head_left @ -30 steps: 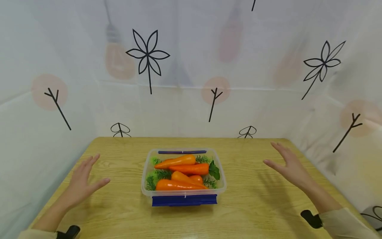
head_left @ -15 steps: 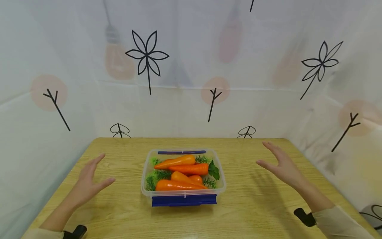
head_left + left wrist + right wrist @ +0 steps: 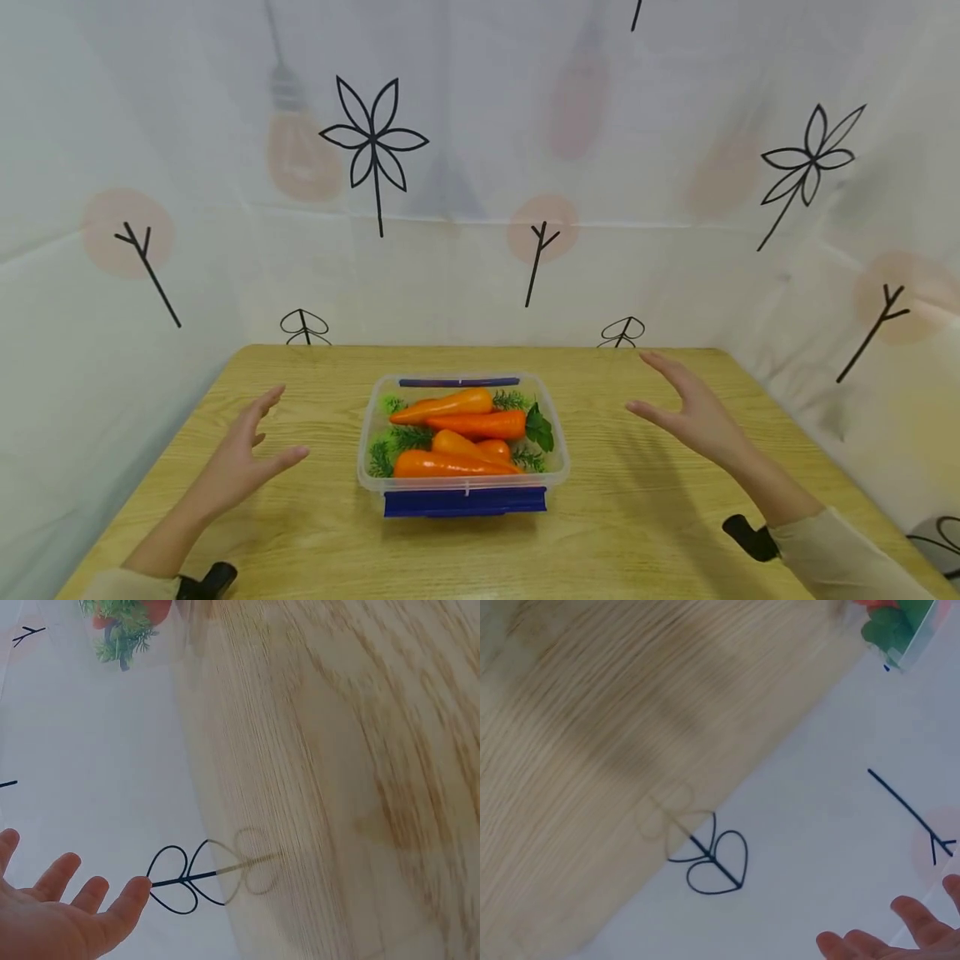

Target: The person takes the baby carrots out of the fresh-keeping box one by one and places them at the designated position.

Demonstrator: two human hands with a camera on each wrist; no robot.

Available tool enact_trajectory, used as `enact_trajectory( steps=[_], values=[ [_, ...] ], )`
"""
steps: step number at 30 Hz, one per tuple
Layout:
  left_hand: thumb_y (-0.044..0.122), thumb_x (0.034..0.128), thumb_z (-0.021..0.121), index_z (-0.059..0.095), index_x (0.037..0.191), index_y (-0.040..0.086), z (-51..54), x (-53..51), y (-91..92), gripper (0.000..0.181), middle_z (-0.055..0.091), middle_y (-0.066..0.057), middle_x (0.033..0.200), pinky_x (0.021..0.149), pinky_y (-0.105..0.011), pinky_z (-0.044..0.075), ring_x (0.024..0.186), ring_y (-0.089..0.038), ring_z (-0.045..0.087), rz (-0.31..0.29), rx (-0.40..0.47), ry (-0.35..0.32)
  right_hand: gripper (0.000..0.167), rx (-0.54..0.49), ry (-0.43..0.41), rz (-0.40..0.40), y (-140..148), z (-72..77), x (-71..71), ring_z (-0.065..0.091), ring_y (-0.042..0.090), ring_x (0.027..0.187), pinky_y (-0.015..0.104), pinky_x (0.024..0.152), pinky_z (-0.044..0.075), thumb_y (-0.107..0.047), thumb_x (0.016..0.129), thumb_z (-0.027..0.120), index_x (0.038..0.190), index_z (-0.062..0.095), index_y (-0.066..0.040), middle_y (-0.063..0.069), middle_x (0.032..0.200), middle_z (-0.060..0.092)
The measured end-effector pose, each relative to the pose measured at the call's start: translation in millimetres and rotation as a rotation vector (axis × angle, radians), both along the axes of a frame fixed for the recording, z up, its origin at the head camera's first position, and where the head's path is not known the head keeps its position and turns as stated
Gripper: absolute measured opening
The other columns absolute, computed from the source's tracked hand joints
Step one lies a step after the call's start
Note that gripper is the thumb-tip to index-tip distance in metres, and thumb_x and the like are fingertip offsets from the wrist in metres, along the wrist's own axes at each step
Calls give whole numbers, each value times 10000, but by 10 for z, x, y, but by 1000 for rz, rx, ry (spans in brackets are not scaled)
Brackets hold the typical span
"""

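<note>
A clear plastic box (image 3: 558, 467) with blue clips stands on the wooden table, holding several orange carrots (image 3: 480, 425) and green sprigs (image 3: 538, 427). To its left my left hand (image 3: 236, 467) hovers with spread fingers, touching nothing. On the box's other side, farther off, my right hand (image 3: 701, 421) is held in the air, thumb apart from the fingers, also holding nothing. The left wrist view shows relaxed fingers of my left hand (image 3: 67, 915) and a corner of the box at the top. Fingertips of my right hand (image 3: 900, 930) show in the right wrist view.
The wooden table (image 3: 315, 550) reaches back to a pale cloth (image 3: 465, 283) printed with flowers and twigs, which also hangs at both sides. Black bands sit at both wrists, beside light sleeves (image 3: 840, 554).
Both hands have moved inward, the left one to the right and the right one to the left, nearer the box. The box has stayed in place.
</note>
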State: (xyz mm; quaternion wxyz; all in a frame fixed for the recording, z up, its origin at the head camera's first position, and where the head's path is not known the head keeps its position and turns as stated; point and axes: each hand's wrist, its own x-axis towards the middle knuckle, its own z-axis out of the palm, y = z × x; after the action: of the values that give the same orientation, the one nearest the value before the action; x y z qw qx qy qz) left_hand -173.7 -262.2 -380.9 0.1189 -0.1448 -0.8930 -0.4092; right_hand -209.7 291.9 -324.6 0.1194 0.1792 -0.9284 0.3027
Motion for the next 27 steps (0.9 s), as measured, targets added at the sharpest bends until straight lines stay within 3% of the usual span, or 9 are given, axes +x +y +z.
enact_trajectory(
  steps=[7, 20, 27],
  values=[
    [235, 853, 699, 155, 1495, 108, -6, -5, 69, 851, 255, -230, 1447, 894, -585, 383, 1272, -438, 271, -28, 36, -12, 797, -1, -17, 14, -119, 36, -4, 224, 459, 1306, 680, 921, 235, -348, 837, 700, 1477, 275, -136, 206, 1476, 255],
    [163, 851, 700, 243, 1459, 103, -19, -39, 268, 763, 277, -221, 1410, 835, -401, 490, 1228, -463, 339, -128, 192, -90, 797, -3, 4, 55, -289, -2, -69, 249, 426, 1312, 650, 949, 250, -365, 811, 723, 1456, 322, -121, 170, 1474, 287],
    [177, 856, 695, 287, 1437, 126, -27, -81, 384, 711, 308, -234, 1391, 819, -433, 499, 1212, -455, 374, -141, 208, -156, 791, -9, 39, 83, -381, -21, -84, 293, 411, 1295, 629, 956, 276, -347, 791, 747, 1432, 360, -94, 154, 1453, 335]
  ],
)
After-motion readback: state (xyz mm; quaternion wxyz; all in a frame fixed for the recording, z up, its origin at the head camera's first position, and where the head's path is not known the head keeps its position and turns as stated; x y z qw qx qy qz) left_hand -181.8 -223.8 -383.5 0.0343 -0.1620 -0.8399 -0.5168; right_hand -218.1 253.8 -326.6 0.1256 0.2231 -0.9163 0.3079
